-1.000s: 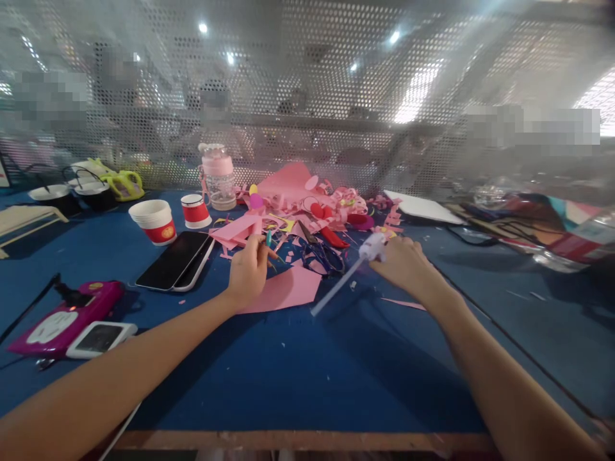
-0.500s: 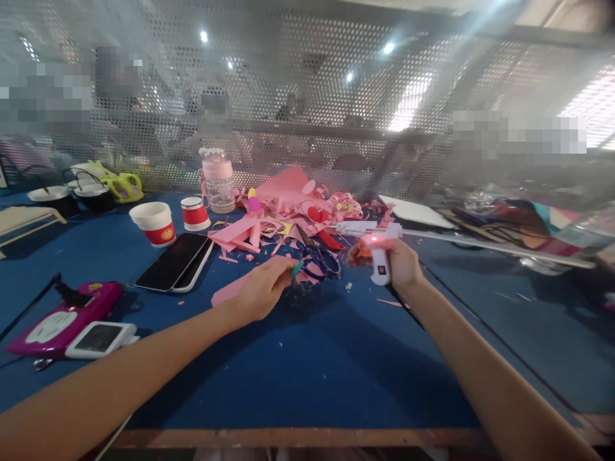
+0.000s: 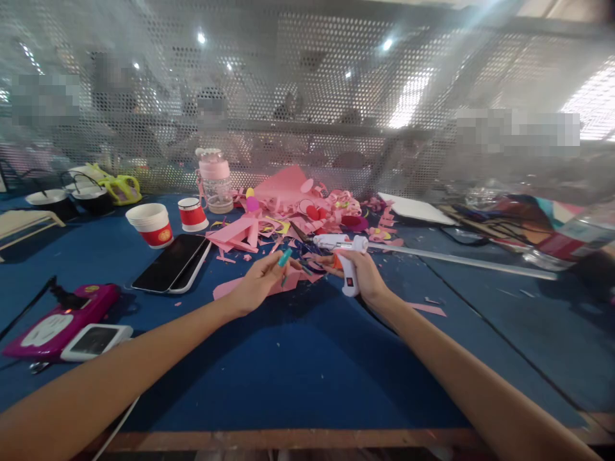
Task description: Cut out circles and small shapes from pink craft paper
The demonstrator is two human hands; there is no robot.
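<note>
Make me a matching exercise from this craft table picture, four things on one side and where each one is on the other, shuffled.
Things:
1. glue gun
2. small teal piece
3. two phones
4. pink bottle

Places:
A. at the back by the mesh screen
B. gripped in the right hand
C. flat beside the red and white cups
D. pinched in the left hand

Pairs: 1-B, 2-D, 3-C, 4-A

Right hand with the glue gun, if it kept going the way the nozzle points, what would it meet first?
Probably the small teal piece in the left hand; the right hand aims the glue gun leftward, though depth is unclear.
</note>
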